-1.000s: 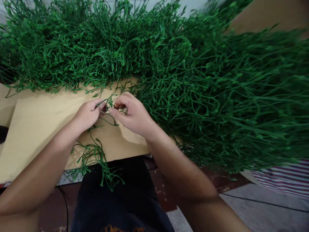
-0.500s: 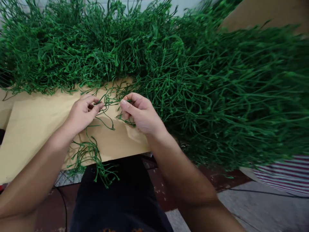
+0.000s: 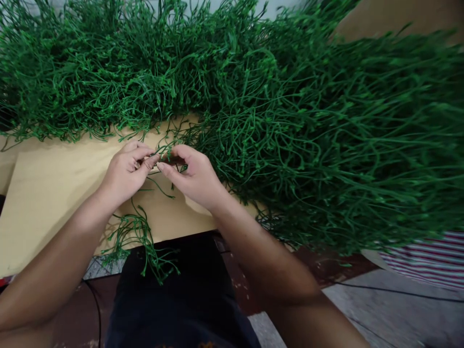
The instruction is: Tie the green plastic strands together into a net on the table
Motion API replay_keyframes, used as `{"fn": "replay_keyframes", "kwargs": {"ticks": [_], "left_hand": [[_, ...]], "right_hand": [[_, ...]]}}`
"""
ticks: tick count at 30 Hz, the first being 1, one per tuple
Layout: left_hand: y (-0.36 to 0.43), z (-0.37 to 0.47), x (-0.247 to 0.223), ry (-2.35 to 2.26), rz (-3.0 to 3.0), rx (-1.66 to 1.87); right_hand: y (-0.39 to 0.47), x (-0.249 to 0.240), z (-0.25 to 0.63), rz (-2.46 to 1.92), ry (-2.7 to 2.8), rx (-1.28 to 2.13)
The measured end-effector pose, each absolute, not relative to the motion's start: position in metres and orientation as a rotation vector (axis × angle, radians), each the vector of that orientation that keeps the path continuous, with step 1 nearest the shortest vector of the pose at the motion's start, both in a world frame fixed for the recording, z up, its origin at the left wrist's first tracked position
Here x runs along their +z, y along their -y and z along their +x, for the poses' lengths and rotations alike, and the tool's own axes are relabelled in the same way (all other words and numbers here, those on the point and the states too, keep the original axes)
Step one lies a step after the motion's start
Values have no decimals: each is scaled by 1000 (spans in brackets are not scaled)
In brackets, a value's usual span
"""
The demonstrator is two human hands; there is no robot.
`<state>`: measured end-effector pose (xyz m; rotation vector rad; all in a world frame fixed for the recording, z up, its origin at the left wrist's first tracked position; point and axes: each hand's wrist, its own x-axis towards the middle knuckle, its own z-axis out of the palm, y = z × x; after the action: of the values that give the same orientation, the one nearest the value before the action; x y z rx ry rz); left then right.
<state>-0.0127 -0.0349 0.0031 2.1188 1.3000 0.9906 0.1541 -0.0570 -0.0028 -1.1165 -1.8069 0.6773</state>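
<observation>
Half a second ago the hands stood apart; now the right hand [image 3: 195, 176] has come back leftward, its thumb tip just beside the left hand [image 3: 126, 169]. The left hand has hardly moved. Its thumb and forefinger are pinched on a green sprig [image 3: 165, 149]; the right thumb and fingers curl around the sprig's near parts, but whether they close on it I cannot tell.

The sprig is between the two hands, above the tan card [image 3: 54, 193] and in front of the big green pile [image 3: 290, 121]. Its long axis slants — upper stems point up and to the right, away from the person, while one thin stem trails down to the right.

A loose bunch [image 3: 141, 232] hangs over the card's near edge, tips pointing down toward the dark clothing [image 3: 174, 299], much as before. Orange marks at the bottom of that clothing are cut off — too little shows to read.
</observation>
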Motion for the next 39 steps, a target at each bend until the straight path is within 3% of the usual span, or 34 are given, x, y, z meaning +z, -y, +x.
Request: {"fn": "replay_keyframes", "kwargs": {"ticks": [4, 11, 23, 33, 39], "left_hand": [[33, -13, 6, -1335, 2022, 981], [32, -12, 14, -1350, 1623, 984], [33, -3, 5, -1326, 1335, 980], [26, -9, 3, -1395, 1211, 1105], [30, -12, 7, -1364, 1412, 1002]], "right_hand": [[57, -5, 151, -1130, 1674, 797], [62, 6, 158, -853, 1358, 1375], [93, -7, 136, -956, 1182, 1540], [120, 8, 138, -968, 1515, 1384], [113, 34, 162, -1043, 1713, 851]]}}
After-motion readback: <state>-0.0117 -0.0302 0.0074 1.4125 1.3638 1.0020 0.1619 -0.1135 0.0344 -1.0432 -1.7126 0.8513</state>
